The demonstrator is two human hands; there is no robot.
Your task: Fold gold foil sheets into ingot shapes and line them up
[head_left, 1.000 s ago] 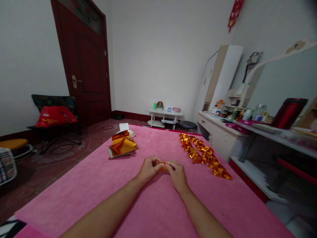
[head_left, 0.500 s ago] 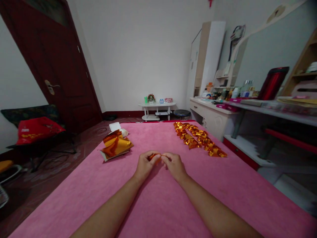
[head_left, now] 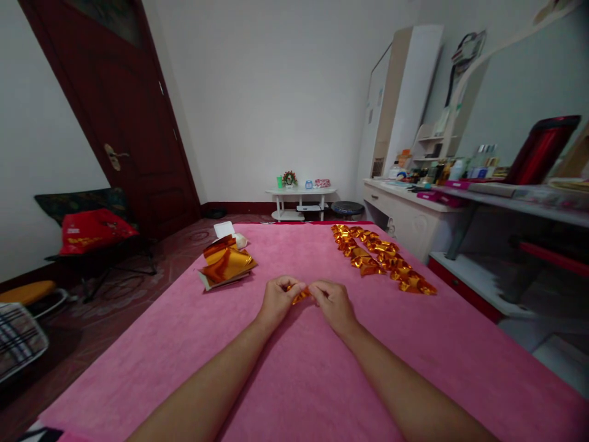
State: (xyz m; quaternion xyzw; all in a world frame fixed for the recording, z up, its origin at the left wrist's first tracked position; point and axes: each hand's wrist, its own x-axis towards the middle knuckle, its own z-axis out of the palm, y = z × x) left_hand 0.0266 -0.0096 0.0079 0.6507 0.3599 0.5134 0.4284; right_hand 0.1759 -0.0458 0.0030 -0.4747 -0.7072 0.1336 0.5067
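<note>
Just above the pink cloth (head_left: pixel 294 380), my left hand (head_left: pixel 280 299) and my right hand (head_left: pixel 335 302) pinch a small gold foil wrapper (head_left: pixel 301 296) between them, one at each end. Both hands are closed, and the fingers partly hide the foil; whether anything is inside it I cannot tell. To the left lies a stack of flat gold foil sheets (head_left: pixel 230 263). Over on the right, several twisted gold foil pieces (head_left: pixel 365 261) that look like wrapped candies lie in two rows.
Behind the foil stack are a white open container (head_left: pixel 224 229) and a small whitish lump (head_left: pixel 240 240). A dresser (head_left: pixel 409 205) with bottles stands at the right, a chair with a red bag (head_left: pixel 96 230) at the left. A small white table (head_left: pixel 301 193) stands by the wall.
My view has turned slightly left. My hands have drawn a little apart, and more of the gold foil shows between them.
</note>
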